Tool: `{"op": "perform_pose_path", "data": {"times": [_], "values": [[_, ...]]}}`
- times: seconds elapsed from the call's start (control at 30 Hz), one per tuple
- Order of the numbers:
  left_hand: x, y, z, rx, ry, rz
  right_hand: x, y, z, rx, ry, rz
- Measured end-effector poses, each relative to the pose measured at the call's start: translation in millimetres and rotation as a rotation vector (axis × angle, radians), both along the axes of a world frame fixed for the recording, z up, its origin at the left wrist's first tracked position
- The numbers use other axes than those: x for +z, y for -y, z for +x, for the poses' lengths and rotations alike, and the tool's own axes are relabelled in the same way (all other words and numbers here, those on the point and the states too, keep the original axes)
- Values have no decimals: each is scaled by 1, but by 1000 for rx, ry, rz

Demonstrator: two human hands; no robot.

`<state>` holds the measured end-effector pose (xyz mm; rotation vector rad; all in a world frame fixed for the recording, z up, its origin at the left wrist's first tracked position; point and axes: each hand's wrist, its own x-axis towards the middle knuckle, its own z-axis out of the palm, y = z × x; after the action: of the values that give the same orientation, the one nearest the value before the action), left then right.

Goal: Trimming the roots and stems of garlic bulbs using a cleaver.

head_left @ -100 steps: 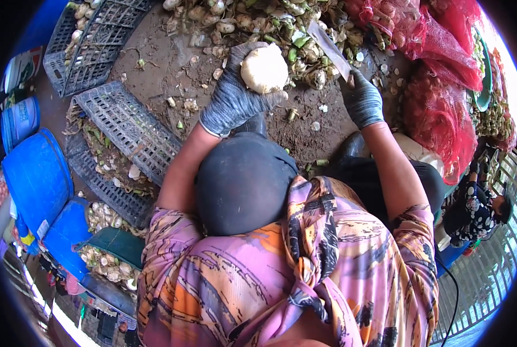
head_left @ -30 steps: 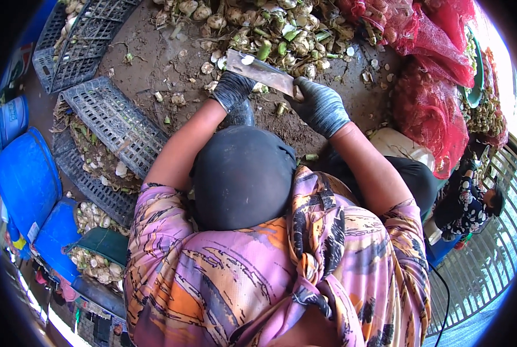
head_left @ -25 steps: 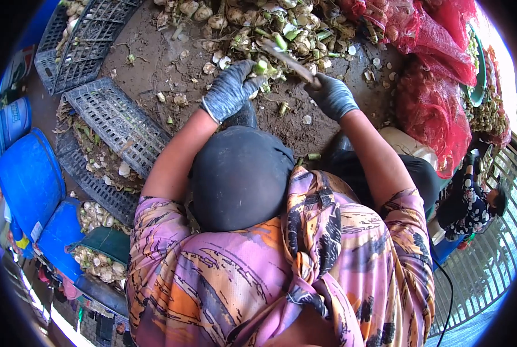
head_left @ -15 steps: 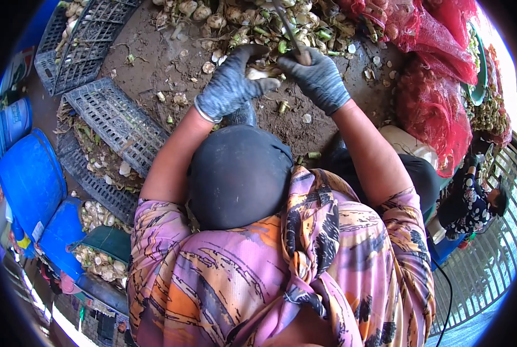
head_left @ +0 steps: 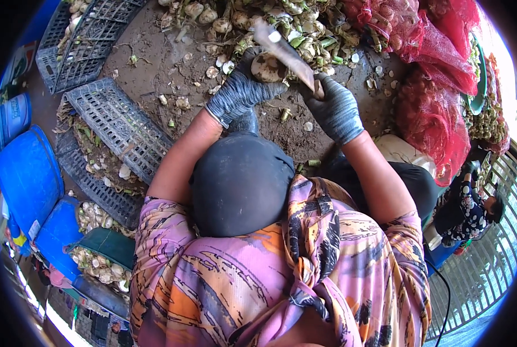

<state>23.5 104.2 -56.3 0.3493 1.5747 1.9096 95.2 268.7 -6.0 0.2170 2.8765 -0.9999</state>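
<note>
My left hand (head_left: 244, 89), in a grey knit glove, is closed round a pale, soil-stained bulb (head_left: 268, 67); whether it is garlic or onion I cannot tell. The bulb's round face is turned up. My right hand (head_left: 332, 108), gloved alike, grips the handle of a knife (head_left: 287, 55). Its broad blade points up and to the left, over the bulb's right side, and is smeared by motion. Whether the blade touches the bulb is unclear. Just beyond both hands lies a heap of similar bulbs (head_left: 224, 24) with green stem pieces.
Muddy ground (head_left: 172, 81) is strewn with pale cut slices. Slotted black crates (head_left: 117, 124) lie to the left, near blue tubs (head_left: 30, 168). Red mesh sacks (head_left: 432, 110) stand at the right. Another person (head_left: 472, 202) sits far right. My dark-covered knee (head_left: 241, 179) rises below my hands.
The knife has swung from upright to a leftward slant, its blade lower. My left hand has moved right and turned the bulb face up; my right hand has shifted slightly right and down.
</note>
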Motion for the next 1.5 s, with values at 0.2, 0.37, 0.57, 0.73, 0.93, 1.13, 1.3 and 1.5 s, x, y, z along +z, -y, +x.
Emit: {"op": "perform_pose_path", "data": {"times": [0.2,0.37,0.57,0.73,0.93,1.13,1.3,1.5], "values": [[-26,4,8,37,-337,64,27,14,2,308,126,241],[-46,16,14,26,-717,-279,18,19,2,263,152,271],[-3,6,15,193,-536,-225,-29,-8,-1,-53,284,317],[12,14,2,286,-352,-186,-43,-49,7,-201,202,386],[-8,83,-91,553,191,212,-30,-33,-14,-116,223,290],[57,149,-197,653,-120,426,-34,-40,-16,-131,188,223],[-1,127,-237,569,-308,-328,-39,-36,-13,-76,154,129],[-74,86,-289,253,-522,-897,-34,-33,-18,-6,250,99]]}}
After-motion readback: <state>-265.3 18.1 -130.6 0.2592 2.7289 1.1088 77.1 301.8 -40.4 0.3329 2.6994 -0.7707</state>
